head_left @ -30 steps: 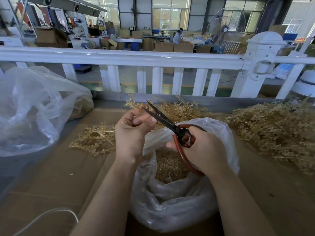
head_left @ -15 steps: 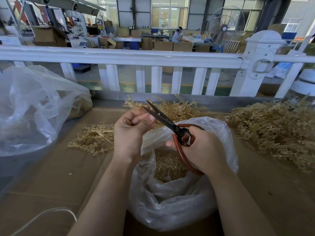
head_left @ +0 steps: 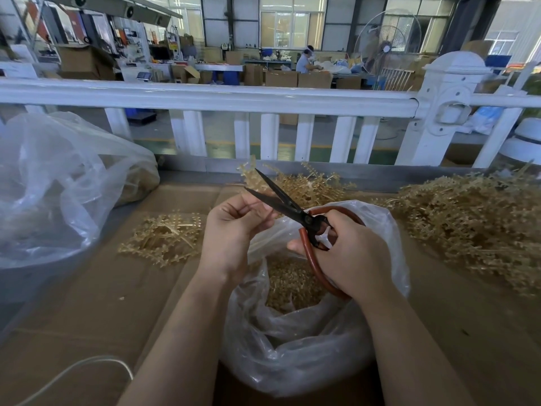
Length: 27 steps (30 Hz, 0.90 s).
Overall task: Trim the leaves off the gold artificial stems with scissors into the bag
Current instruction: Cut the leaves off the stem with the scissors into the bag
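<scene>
Clearly, the gold stem point(head_left: 254, 207) you are trimming is light, thin plastic that will likely bend and spring, so pinch it close to the cut. Your left hand point(head_left: 234, 230) has its fingers curled round it; little of it shows past them. The scissors point(head_left: 288, 205) sit at two o'clock from that hand, blades parted beside your fingertips, your right hand point(head_left: 349, 253) gripping the red handles. Below both hands, at six o'clock, the clear plastic bag point(head_left: 292, 347) lies open with cut leaves inside.
</scene>
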### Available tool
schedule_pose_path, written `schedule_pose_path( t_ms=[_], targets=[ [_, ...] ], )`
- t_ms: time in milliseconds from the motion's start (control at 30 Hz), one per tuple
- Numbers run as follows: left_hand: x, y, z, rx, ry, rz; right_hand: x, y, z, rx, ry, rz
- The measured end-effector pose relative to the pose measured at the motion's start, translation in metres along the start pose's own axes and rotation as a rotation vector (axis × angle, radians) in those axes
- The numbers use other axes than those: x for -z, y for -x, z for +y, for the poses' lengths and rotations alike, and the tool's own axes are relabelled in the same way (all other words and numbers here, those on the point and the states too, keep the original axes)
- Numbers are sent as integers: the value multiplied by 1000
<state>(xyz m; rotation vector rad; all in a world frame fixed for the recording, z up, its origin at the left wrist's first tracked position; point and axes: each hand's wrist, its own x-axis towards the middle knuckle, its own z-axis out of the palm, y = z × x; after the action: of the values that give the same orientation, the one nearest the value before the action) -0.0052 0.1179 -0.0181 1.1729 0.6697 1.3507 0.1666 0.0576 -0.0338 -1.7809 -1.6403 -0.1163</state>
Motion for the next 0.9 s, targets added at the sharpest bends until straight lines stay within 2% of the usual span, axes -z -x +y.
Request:
schedule_pose_path(
  t_ms=[900],
  targets=[
    [0,2,3,10,78,-43,2,3,-4,30,-95,12]
  ],
)
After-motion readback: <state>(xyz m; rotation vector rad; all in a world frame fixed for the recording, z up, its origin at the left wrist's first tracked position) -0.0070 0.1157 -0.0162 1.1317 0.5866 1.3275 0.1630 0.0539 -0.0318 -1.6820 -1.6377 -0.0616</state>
